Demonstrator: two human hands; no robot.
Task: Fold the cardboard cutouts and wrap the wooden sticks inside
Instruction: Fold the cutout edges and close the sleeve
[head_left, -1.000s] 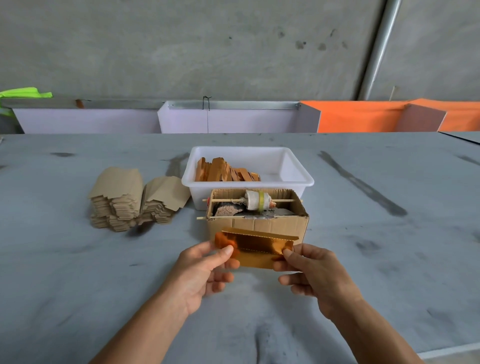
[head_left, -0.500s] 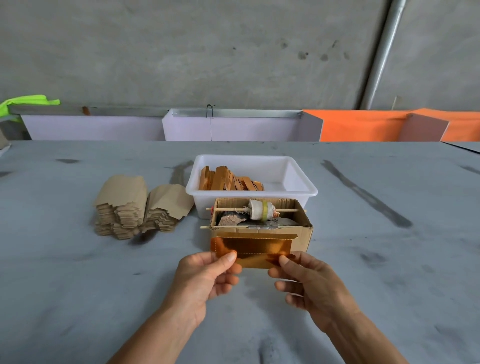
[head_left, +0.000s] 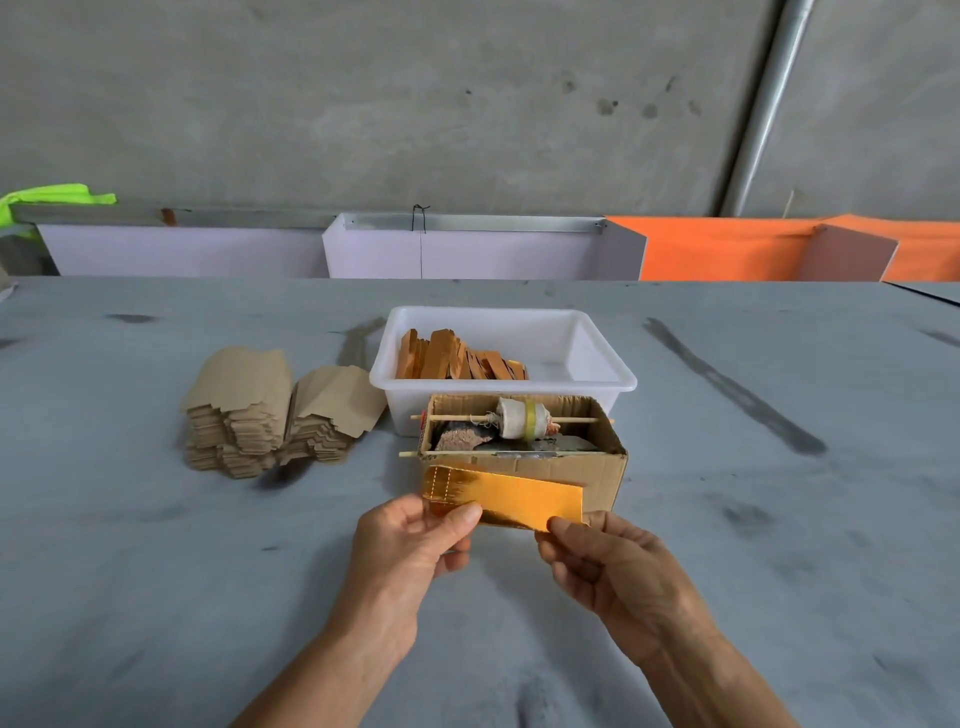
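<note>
A: Where's the cutout?

B: Centre frame, the gold cutout (head_left: 506, 496) is pinched by left hand (head_left: 410, 545) and right hand (head_left: 608, 564) before the cardboard box (head_left: 602, 475).

A: Advice?

B: Probably crease along the dotted line; wooden sticks (head_left: 457, 361) wait in the white tub (head_left: 597, 382).

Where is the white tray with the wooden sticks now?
In the head view, the white tray sits mid-table, directly behind the open cardboard box, right of the cardboard cutouts.
</note>
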